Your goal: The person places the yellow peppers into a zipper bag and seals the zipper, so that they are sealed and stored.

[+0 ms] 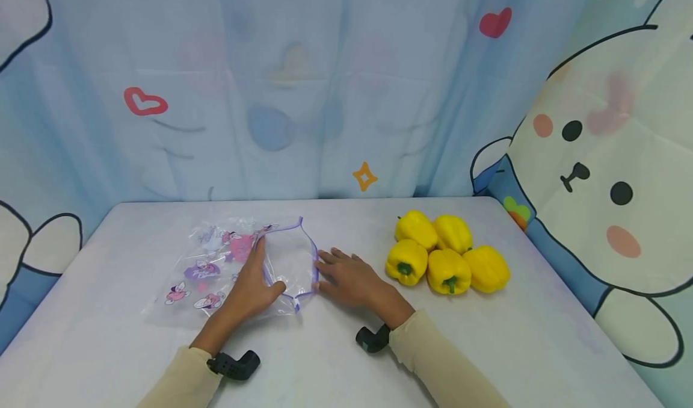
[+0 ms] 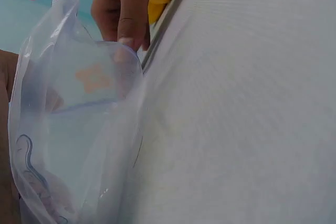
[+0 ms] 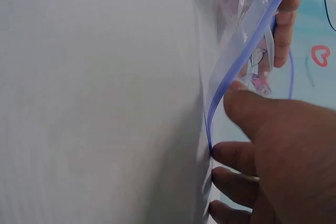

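A smooth white table [image 1: 314, 372] stands before a pale blue fabric backdrop [image 1: 325, 41] printed with red hearts, an orange star and, at the right side, a large white cartoon animal [image 1: 574, 203]. On the table's right half sit five glossy yellow bell peppers [image 1: 448, 268] in a close cluster; left of centre lies a clear plastic bag [image 1: 208, 269] with pink and purple cartoon prints, its purple-edged mouth gaping toward the right. Both forearms, in beige sleeves [image 1: 449, 366], reach forward from the near edge. The left hand [image 1: 251, 290] is at the mouth's left side, thumb spread wide from its extended fingers, bracing the film. The right hand [image 1: 349, 278] lies palm down, fingers loosely extended, tips touching the purple rim, between bag and peppers.
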The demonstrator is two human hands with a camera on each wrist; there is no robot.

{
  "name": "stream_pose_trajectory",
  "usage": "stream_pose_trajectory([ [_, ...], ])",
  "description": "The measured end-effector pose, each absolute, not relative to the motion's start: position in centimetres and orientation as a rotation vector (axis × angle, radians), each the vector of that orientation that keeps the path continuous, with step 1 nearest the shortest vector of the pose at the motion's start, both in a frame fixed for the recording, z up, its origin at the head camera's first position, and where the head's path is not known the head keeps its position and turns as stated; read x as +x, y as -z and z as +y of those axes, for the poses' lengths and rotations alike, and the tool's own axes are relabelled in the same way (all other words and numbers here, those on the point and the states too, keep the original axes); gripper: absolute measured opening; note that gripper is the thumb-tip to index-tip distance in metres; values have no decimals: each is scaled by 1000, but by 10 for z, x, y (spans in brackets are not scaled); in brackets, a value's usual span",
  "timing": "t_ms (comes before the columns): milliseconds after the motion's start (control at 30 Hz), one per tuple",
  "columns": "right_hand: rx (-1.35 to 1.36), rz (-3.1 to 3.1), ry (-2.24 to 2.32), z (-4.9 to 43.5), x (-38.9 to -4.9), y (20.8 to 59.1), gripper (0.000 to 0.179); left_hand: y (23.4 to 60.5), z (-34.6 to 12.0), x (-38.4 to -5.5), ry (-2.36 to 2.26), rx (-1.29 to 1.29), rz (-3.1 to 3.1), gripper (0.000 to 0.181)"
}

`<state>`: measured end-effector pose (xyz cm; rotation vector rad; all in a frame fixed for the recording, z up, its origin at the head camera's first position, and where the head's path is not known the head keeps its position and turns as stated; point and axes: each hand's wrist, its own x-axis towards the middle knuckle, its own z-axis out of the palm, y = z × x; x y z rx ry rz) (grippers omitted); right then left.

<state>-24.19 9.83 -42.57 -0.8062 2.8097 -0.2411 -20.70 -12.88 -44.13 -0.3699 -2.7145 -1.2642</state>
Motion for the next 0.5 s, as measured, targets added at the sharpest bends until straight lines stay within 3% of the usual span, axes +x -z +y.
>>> stream_pose_trajectory([
  [500,-868,2766,741,133,-247,390,53,425,-138,-209,1194,-441,-2679,97],
])
